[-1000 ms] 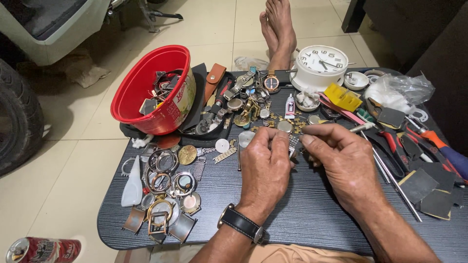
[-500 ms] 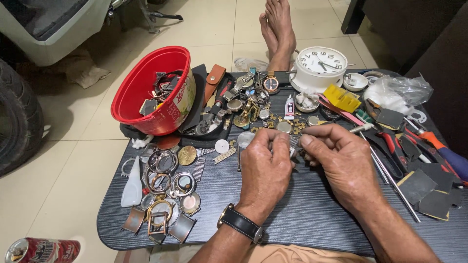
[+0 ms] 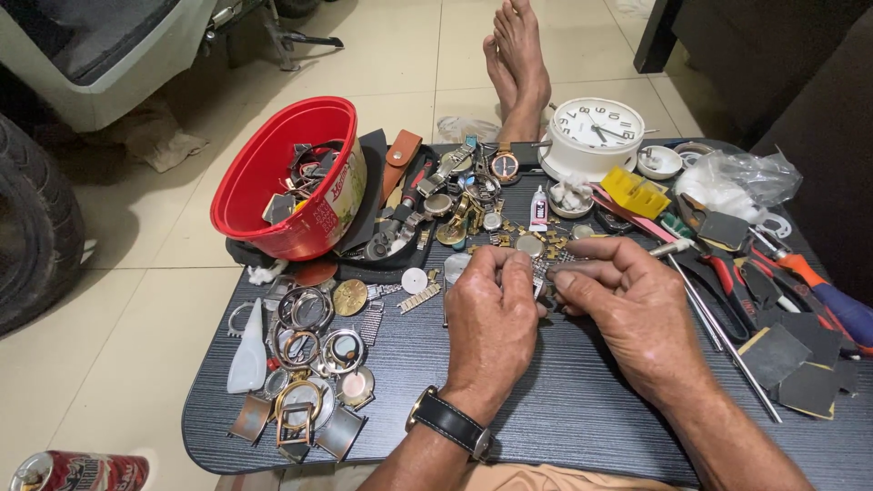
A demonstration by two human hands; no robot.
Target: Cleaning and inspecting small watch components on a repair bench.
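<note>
1. The left hand (image 3: 491, 314) is curled, its thumb and fingertips pinched on one end of a small metal watch band (image 3: 544, 270). A black-strapped wristwatch (image 3: 450, 425) sits on its wrist.
2. The right hand (image 3: 627, 305) is also curled; its forefinger and thumb pinch the other end of the same band, so both hands grip it between them.
3. The band is held just above the dark surface (image 3: 564, 409), near its middle, close to the scattered small watch parts behind the hands.
4. To the left on the surface lie empty watch cases (image 3: 309, 350) and rings; behind them a red bowl (image 3: 273, 182) holds more parts.
5. A white alarm clock (image 3: 596, 132) stands at the far edge, with a yellow box (image 3: 635, 193) just beside it.
6. Pliers with red handles (image 3: 737, 277) and an orange-and-blue screwdriver (image 3: 823, 291) lie to the right.
7. Against the earlier frames, both hands keep nearly the same place and the same pinch on the band; the fingertips have only shifted slightly, and nothing else on the surface has moved.
</note>
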